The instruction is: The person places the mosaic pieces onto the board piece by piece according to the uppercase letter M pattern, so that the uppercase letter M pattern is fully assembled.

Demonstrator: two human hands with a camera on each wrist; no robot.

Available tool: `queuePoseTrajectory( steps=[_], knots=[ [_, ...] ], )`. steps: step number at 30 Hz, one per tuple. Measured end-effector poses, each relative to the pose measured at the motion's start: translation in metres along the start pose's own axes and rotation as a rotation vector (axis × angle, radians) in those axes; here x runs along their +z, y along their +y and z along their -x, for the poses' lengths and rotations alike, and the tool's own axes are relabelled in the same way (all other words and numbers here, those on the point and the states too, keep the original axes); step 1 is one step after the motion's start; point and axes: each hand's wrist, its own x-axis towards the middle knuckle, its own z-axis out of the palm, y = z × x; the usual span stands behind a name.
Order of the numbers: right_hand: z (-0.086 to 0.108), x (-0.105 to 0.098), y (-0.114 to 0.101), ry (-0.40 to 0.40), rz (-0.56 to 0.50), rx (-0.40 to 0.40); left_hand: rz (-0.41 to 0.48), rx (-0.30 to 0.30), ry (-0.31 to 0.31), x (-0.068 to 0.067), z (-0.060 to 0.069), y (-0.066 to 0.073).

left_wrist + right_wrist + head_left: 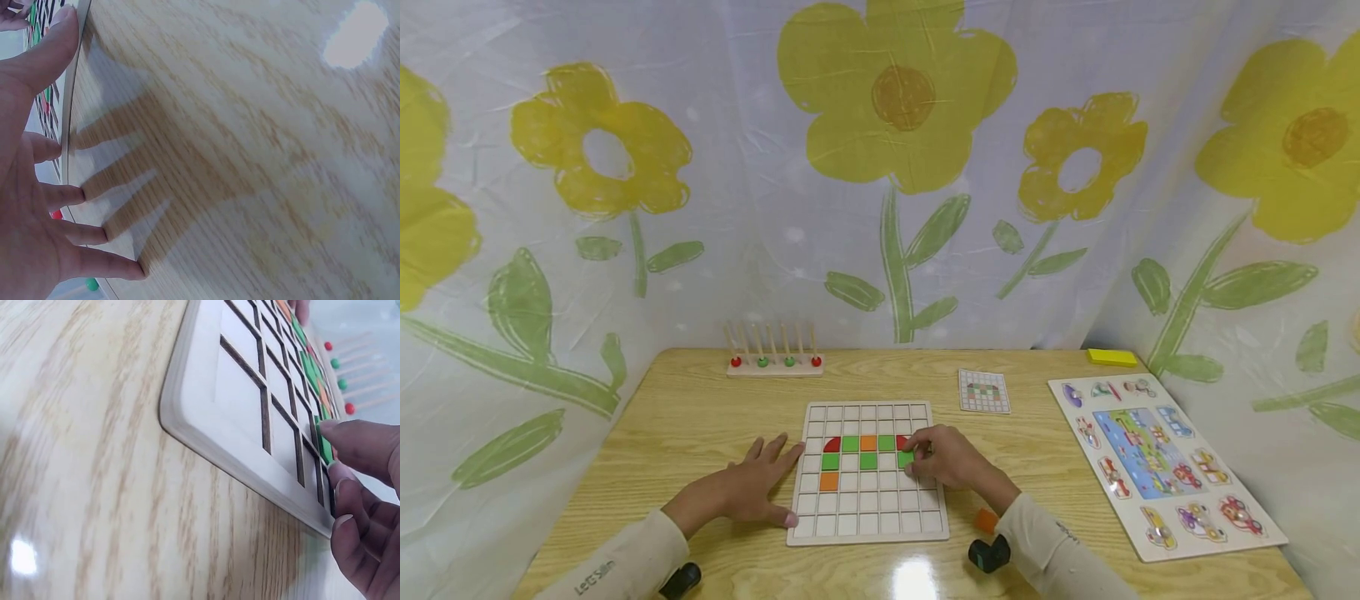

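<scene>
A white wooden grid board (868, 537) lies on the table, with green, orange and red tiles in several of its cells. At its right side, my right hand (946, 457) holds a green square tile (904, 460) between thumb and forefinger, at a cell under a red rounded tile (902, 442). The right wrist view shows the thumb (362, 447) against the green tile (325, 442); part of it is hidden. My left hand (751, 483) is spread flat beside the board's left edge, its thumb on the lower left corner and its fingertips on the table.
A pattern card (984, 404) lies behind the board to the right. An orange tile (987, 521) is by my right wrist. A peg stand with beads (775, 370) is at the back left. A picture puzzle board (1150, 550) and a yellow block (1112, 357) occupy the right side.
</scene>
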Motion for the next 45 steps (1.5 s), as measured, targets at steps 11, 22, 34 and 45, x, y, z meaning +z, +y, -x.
queuePoseTrajectory(
  steps=[11,22,34,45],
  knots=[
    [0.005,-0.015,0.011,0.027,-0.049,-0.055,-0.007,0.001,-0.001,-0.001,0.0,0.001],
    [0.033,-0.037,0.039,-0.033,-0.096,-0.136,-0.018,-0.003,-0.001,-0.001,0.001,0.002],
    [0.075,-0.05,0.066,-0.118,-0.138,-0.193,-0.009,-0.001,-0.012,-0.003,0.002,0.003],
    [0.106,-0.055,0.07,-0.136,-0.126,-0.137,-0.012,-0.005,-0.015,-0.003,0.001,0.002]
  ],
)
